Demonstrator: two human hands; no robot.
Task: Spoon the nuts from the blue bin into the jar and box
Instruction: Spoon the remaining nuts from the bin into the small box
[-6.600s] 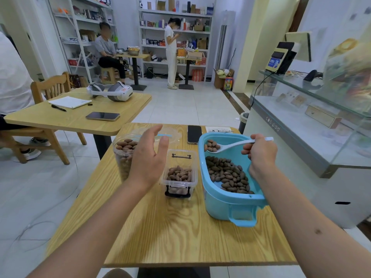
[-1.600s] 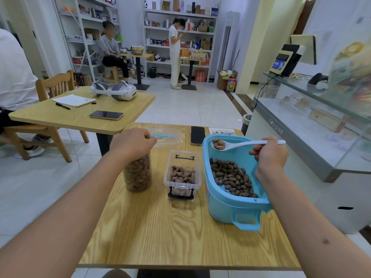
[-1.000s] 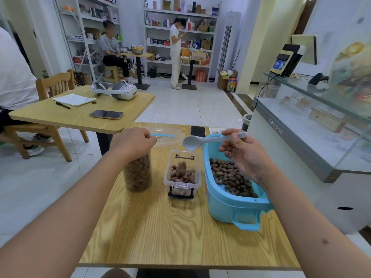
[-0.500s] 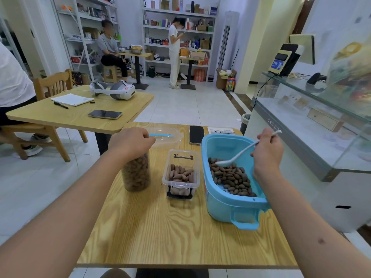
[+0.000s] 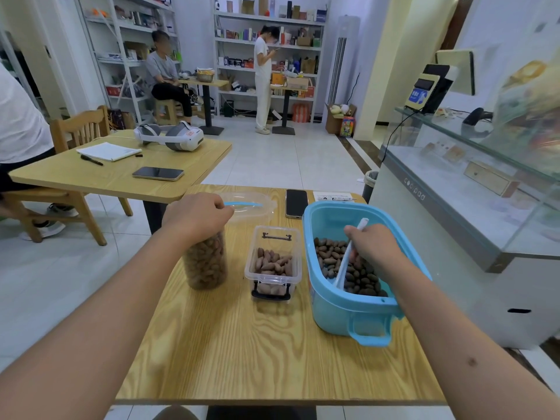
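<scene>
The right hand point(image 5: 371, 247) grips the handle of the white spoon point(image 5: 345, 265) inside the blue bin point(image 5: 348, 316), and the spoon's bowl is pushed down among the nuts point(image 5: 360, 277) near the bin's front wall. The bin stands at the right edge of the wooden table point(image 5: 242, 353); its front handle reaches toward the near edge. The left hand point(image 5: 197, 216) is curled over the top of the jar point(image 5: 206, 262), which is filled with nuts nearly up to the hand. I cannot tell if the jar's mouth is covered fully — the hand hides it.

Between jar and bin stands the clear box point(image 5: 272, 262), open on top and partly filled, close to the bin but apart from the jar. The near half of the table is bare wood, with free room in front of all three containers.

Behind them lie a clear lid point(image 5: 251, 204) and a dark phone point(image 5: 295, 203), both near the far edge. To the right, just beside the bin, a glass counter point(image 5: 454, 207) rises — it bounds that side.
</scene>
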